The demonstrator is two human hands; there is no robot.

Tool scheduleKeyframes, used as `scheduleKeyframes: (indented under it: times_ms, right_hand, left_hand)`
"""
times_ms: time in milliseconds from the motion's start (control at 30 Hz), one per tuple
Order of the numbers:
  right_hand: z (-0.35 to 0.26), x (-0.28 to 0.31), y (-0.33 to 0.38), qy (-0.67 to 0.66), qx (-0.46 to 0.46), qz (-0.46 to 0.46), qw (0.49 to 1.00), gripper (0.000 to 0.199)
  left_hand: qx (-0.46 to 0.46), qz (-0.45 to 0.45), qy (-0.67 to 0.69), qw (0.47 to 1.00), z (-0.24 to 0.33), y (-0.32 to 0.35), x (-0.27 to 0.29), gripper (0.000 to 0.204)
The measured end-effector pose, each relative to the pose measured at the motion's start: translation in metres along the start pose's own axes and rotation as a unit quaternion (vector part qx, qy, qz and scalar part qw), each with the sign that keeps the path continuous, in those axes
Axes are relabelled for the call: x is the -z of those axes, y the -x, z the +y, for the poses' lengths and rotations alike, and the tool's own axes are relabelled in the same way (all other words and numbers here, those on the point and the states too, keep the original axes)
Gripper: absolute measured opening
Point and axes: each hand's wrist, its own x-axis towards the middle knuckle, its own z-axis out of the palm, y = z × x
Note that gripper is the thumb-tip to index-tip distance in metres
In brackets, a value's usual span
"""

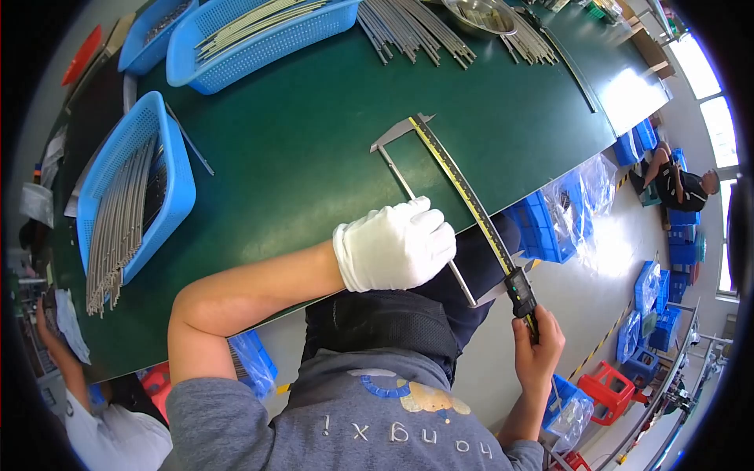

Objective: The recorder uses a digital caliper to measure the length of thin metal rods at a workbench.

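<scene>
My left hand [397, 245], in a white glove, is closed around the middle of a thin metal rod [397, 173]. The rod slants across the near edge of the green table. A long digital caliper [462, 184] runs alongside it, with the fixed jaw [393, 135] at the rod's far end and the sliding jaw [490, 295] by its near end. Whether both jaws touch the rod I cannot tell. Bare, my right hand [539, 345] grips the caliper just below its black display [520, 292], beyond the table's edge.
Blue baskets of rods [184, 192] [259, 51] stand left and far left on the green table [306, 149]. Loose rods [412, 31] and a metal bowl [481, 17] lie at the far side. Blue crates [542, 228] and a red stool [611, 392] are on the floor; other people sit left and right.
</scene>
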Motion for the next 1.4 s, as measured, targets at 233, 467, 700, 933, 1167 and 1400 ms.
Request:
scheduleKeyframes:
  times_ms: [233, 467, 700, 933, 1167, 1400]
  right_hand:
    - [0.002, -0.002, 0.001, -0.008, 0.003, 0.005, 1.000, 0.030]
    - [0.001, -0.001, 0.003, -0.005, -0.011, -0.005, 1.000, 0.030]
    - [-0.001, 0.002, 0.007, -0.005, -0.013, -0.008, 1.000, 0.028]
    - [-0.009, 0.002, 0.002, -0.009, -0.022, -0.010, 1.000, 0.029]
    - [-0.016, 0.002, 0.002, 0.011, -0.050, -0.012, 0.999, 0.030]
    - [-0.016, 0.000, 0.003, 0.031, -0.062, -0.001, 0.998, 0.029]
  left_hand:
    - [0.005, -0.005, 0.003, 1.000, 0.000, 0.001, -0.002, 0.011]
    - [0.014, -0.020, 0.009, 1.000, 0.002, -0.001, 0.001, 0.011]
    - [0.021, -0.077, 0.027, 0.996, 0.004, 0.000, 0.004, 0.019]
    - [0.023, -0.114, 0.019, 0.993, -0.003, -0.007, 0.020, 0.021]
    - [0.024, -0.092, 0.026, 0.995, -0.003, -0.010, 0.020, 0.028]
    - [-0.008, -0.110, 0.045, 0.993, -0.009, -0.011, 0.023, 0.029]
